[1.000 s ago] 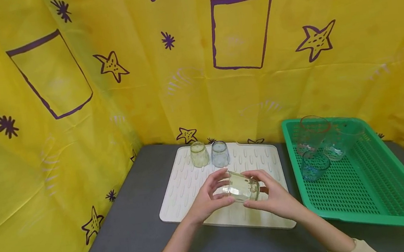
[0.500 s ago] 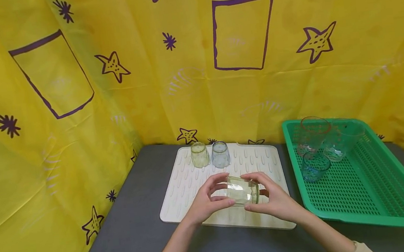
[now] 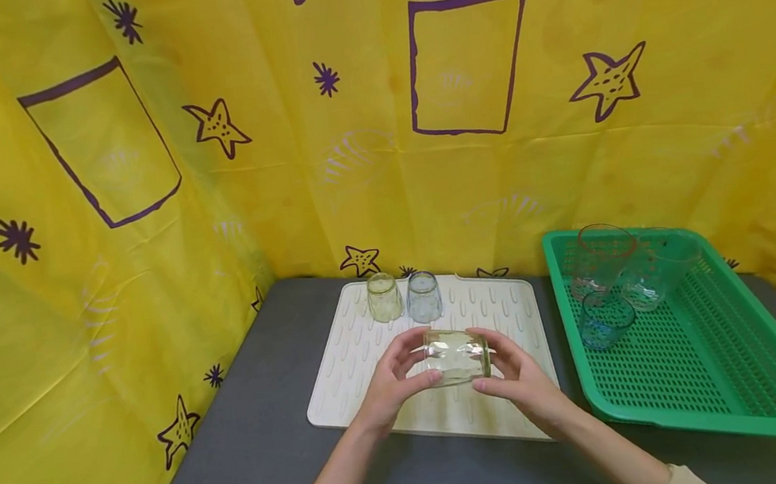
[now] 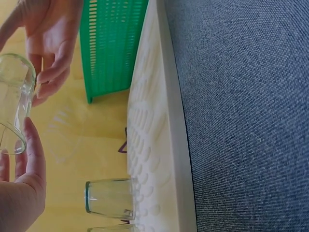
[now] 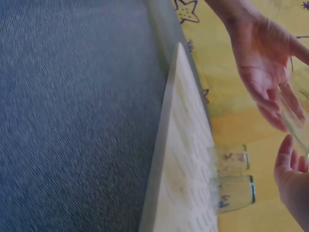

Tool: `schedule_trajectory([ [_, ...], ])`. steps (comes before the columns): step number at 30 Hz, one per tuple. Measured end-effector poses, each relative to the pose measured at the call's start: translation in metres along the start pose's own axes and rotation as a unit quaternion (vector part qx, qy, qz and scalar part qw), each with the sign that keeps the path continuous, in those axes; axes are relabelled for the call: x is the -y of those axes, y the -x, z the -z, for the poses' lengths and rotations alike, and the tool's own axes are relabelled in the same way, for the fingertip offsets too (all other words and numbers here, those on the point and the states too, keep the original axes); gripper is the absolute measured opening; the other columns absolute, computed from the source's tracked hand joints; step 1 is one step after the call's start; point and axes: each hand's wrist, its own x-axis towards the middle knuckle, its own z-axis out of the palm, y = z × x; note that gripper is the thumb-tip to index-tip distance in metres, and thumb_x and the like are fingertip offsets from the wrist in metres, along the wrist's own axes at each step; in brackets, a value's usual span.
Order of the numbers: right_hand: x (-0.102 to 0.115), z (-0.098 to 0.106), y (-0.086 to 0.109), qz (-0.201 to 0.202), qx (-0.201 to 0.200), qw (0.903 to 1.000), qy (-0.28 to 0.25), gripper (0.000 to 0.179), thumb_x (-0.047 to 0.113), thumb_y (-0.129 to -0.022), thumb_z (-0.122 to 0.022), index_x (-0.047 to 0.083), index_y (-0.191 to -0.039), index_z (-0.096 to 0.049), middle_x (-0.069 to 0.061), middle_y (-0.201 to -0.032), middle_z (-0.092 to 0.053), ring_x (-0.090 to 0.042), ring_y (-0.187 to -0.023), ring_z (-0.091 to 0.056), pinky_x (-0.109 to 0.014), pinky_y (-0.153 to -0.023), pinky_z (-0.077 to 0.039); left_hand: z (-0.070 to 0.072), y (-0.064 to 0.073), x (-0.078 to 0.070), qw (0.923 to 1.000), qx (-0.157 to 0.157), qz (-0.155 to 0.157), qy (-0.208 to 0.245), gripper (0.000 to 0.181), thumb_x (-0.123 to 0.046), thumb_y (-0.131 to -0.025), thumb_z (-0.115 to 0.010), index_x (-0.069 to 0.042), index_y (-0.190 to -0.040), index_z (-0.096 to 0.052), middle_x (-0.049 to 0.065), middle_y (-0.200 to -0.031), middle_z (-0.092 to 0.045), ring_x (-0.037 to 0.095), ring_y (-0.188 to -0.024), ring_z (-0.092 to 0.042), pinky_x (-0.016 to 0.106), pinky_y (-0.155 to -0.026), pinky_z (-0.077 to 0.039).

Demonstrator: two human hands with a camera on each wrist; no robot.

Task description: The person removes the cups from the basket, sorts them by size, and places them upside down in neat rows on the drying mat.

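A pale yellow-green drinking glass [image 3: 455,356] lies on its side in the air between both hands, above the white drying mat [image 3: 346,382]. My left hand [image 3: 391,385] grips one end of it, thumb in front and fingers behind. At the other end my right hand [image 3: 524,382] holds it in the same way. In the left wrist view the glass [image 4: 12,101] spans the space between the two hands. Toward the back of the mat stand a yellowish glass [image 3: 384,298] and a bluish glass [image 3: 424,298], side by side and upside down.
A green perforated basket [image 3: 710,421] stands on the grey table [image 3: 240,458] to the right of the mat. Inside are a blue glass [image 3: 605,321], a red-rimmed glass [image 3: 598,258] and a clear glass [image 3: 664,266]. A yellow patterned cloth [image 3: 326,201] hangs behind and at the left.
The held glass has turned to lie nearly level and shifted slightly to the left, with both hands still on it. The mat, basket and other glasses stay in place.
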Motion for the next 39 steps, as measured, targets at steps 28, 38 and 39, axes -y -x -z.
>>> schedule_trajectory([
  [28,-0.007,-0.012,-0.008,-0.043,-0.065,0.9944,-0.071,0.067,0.005,-0.092,-0.062,-0.001,-0.148,-0.026,-0.022,-0.150,-0.033,-0.025,-0.130,-0.043,-0.028,-0.099,-0.043,0.020,0.008,0.003,0.9994,-0.022,-0.011,-0.025,0.063,-0.012,-0.087,-0.071,-0.005,-0.142,-0.041,0.017,-0.142,-0.046,0.034,-0.130,-0.044,0.034,-0.097,-0.047],
  [38,-0.008,-0.006,-0.024,-0.032,-0.141,0.9865,-0.076,0.062,0.004,-0.093,-0.059,-0.002,-0.146,-0.028,-0.020,-0.141,-0.039,-0.014,-0.112,-0.053,-0.022,-0.093,-0.047,0.068,0.009,0.013,0.9816,-0.166,-0.023,-0.092,0.058,-0.002,-0.085,-0.073,0.000,-0.137,-0.047,0.019,-0.134,-0.053,0.044,-0.125,-0.046,0.029,-0.096,-0.046],
  [39,-0.009,-0.006,-0.026,-0.033,-0.148,0.9856,-0.074,0.061,0.004,-0.093,-0.060,-0.001,-0.146,-0.030,-0.019,-0.140,-0.041,-0.014,-0.111,-0.054,-0.022,-0.093,-0.047,0.071,0.011,0.010,0.9783,-0.179,-0.023,-0.102,0.057,-0.002,-0.085,-0.074,0.000,-0.136,-0.048,0.019,-0.133,-0.053,0.043,-0.124,-0.047,0.033,-0.099,-0.045],
])
